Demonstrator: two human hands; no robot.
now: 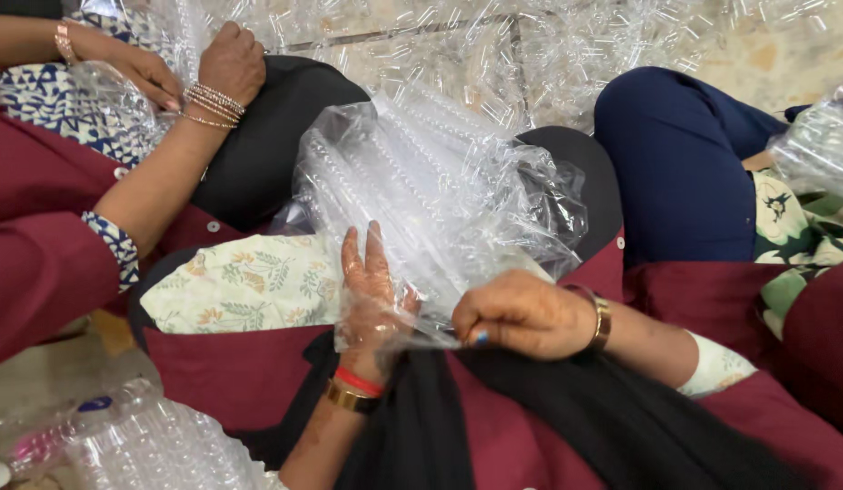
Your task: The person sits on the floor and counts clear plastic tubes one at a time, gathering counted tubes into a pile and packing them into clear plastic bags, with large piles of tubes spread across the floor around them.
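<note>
The left hand (pixel 372 290) lies flat inside a clear plastic bag (pixel 440 200) on the lap, fingers spread. The right hand (pixel 517 318) pinches the bag's near edge shut.

bag (pixel 440 195): clear plastic film you hold, thin, glossy, crinkled, ribbed with rows of small moulded pockets.
left hand (pixel 372 295): your fingers lie under the film, which shines over them.
right hand (pixel 517 318): you pinch the film's smooth edge.
bangle (pixel 352 397): gold-coloured metal, polished, beside a red matt band.
bracelet (pixel 602 319): shiny yellow metal.
apron (pixel 530 426): maroon cloth, matt, plain weave.
scarf (pixel 612 426): black cloth, soft, dull.
printed cloth (pixel 249 286): pale floral fabric, matt.
floor (pixel 766 54): stone, smooth, faintly mottled.
</note>
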